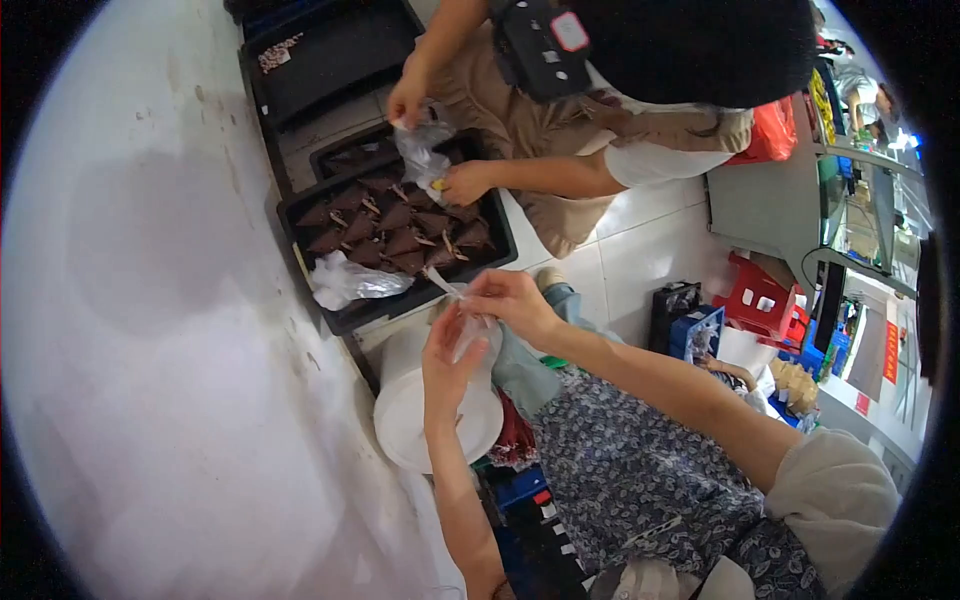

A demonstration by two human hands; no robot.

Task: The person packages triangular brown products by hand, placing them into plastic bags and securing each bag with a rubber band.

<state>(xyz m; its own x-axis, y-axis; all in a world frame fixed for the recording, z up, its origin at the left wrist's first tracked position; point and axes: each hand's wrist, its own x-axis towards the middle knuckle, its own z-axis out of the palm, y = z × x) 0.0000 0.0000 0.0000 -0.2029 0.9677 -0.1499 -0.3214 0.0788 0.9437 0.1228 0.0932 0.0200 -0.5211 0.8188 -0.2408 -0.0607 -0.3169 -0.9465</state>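
Between my two hands is a small clear plastic bag (pixel 470 340), crumpled and partly see-through. My left hand (pixel 446 358) is closed on its left side. From the right, my right hand (pixel 508 298) pinches its top, where a pale strip sticks out toward the tray. Just beyond my fingers is a black tray (pixel 352 318) filled with several dark brown, triangular pieces (pixel 402 242), some with thin tan strips poking out. On the tray's near left corner lies a bunched clear plastic bag (pixel 352 283). What my bag contains, if anything, I cannot make out.
Across the tray, a co-worker's hands (pixel 466 184) hold another clear plastic bag (pixel 424 150). A white round-lidded bucket (pixel 430 425) stands below my left hand. A black tray (pixel 340 65) lies farther back. White wall (pixel 180 350) runs along the left; red crates (pixel 755 298) stand at right.
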